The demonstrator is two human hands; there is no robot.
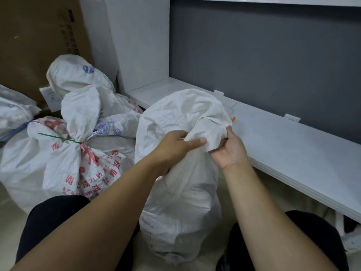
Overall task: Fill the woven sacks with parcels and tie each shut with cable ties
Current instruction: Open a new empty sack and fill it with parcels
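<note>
We see a full white woven sack (175, 192) standing upright on the floor between the person's knees, its loose top gathered and bunched toward the neck. The left hand (175, 145) grips the gathered cloth from the left side of the sack, fingers curled round the neck and the index finger laid out straight across the fold. The right hand (228, 151) meets it from the right side of the sack, palm turned up, thumb and fingers pinching the same bunch of fabric. The two hands lie just beside each other at the neck.

To the left of the sack lies a tied sack (64, 165) with red print, its neck cinched by a green cable tie (58, 138) whose free tail sticks out to the left. Behind that one, farther left of our sack, a second closed sack (78, 77) with blue print leans against a brown cardboard box (35, 40). Another white bag (13, 112) shows at the far left edge.

To the right of the sack runs a low white shelf (283, 141) backed by a grey panel (263, 59). A small orange piece (233, 119) peeks out just beyond the sack's top, on the shelf; we cannot tell what it is.
</note>
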